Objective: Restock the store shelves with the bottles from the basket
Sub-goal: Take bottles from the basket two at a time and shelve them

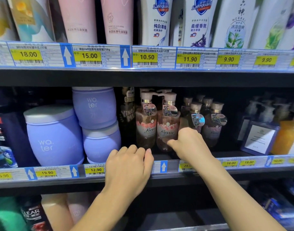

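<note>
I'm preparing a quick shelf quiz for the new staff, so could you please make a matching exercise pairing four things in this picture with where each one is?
Things:
1. Safeguard bottles
2. purple Water jars
3. left hand
4. right hand

Places:
A. at the front Kirstie pump bottle
B. top shelf
C. on the shelf edge by the price tags
D. middle shelf, left of the pump bottles

Pairs: 1-B, 2-D, 3-C, 4-A

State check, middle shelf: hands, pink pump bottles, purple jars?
Left hand: empty, fingers curled over the shelf's front edge.
Right hand: touching the front right pink Kirstie pump bottle; grip unclear.
Front left pink Kirstie pump bottle: upright, untouched.
Purple lidded Water jars: upright, lids on, two stacked.
</note>
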Action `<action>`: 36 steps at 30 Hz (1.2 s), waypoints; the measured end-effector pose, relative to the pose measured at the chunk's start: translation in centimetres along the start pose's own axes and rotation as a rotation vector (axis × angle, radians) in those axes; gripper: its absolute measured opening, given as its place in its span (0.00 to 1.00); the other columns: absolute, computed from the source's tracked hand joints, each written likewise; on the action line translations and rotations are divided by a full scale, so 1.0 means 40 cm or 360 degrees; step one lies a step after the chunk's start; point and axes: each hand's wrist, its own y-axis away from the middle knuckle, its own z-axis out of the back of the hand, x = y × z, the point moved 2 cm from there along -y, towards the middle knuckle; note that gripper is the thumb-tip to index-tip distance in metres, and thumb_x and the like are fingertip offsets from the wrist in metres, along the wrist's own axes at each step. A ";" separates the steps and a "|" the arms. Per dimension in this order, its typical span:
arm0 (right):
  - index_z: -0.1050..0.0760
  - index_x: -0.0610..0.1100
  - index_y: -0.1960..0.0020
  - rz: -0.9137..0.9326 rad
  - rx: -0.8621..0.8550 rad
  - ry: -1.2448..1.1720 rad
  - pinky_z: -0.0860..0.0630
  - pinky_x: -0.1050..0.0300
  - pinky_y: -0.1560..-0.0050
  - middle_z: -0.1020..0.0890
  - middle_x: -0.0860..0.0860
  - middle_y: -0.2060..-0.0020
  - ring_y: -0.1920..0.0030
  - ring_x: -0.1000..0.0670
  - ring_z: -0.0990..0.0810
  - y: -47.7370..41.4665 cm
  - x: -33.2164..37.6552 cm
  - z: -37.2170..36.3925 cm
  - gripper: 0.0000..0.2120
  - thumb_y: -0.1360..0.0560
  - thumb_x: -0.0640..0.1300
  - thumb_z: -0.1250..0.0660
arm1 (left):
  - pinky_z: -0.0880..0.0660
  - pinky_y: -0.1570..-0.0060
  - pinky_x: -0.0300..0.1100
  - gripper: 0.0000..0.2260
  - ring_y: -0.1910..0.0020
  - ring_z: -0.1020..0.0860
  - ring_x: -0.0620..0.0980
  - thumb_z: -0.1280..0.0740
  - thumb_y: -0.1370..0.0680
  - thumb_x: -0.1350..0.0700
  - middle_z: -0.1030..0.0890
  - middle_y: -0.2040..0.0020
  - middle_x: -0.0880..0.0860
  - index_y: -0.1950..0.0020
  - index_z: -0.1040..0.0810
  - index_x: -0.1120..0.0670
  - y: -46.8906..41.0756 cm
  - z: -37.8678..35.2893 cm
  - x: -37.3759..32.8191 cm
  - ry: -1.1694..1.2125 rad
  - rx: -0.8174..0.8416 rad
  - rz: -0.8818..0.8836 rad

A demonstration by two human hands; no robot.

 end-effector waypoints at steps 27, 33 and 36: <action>0.32 0.44 0.28 -0.0349 -0.0402 0.1010 0.29 0.43 0.37 0.24 0.45 0.34 0.34 0.39 0.27 0.456 -0.170 0.097 0.34 0.21 0.69 0.43 | 0.29 0.48 0.54 0.22 0.48 0.22 0.60 0.44 0.21 0.39 0.17 0.50 0.54 0.46 0.20 0.54 0.096 0.133 -0.256 0.0565 0.0224 -0.0461; 0.29 0.43 0.31 -0.0516 -0.0446 0.1078 0.26 0.42 0.39 0.22 0.43 0.36 0.37 0.37 0.25 0.559 -0.323 0.183 0.33 0.22 0.68 0.41 | 0.27 0.45 0.54 0.25 0.47 0.20 0.60 0.45 0.22 0.39 0.16 0.47 0.55 0.42 0.19 0.55 0.132 0.154 -0.437 0.0588 0.0288 -0.0603; 0.30 0.43 0.31 -0.0556 -0.0439 0.1077 0.27 0.42 0.39 0.23 0.43 0.36 0.37 0.37 0.25 0.611 -0.430 0.229 0.33 0.22 0.69 0.43 | 0.26 0.49 0.54 0.24 0.49 0.20 0.61 0.44 0.23 0.39 0.16 0.47 0.55 0.43 0.18 0.55 0.155 0.161 -0.559 0.0575 0.0318 -0.0645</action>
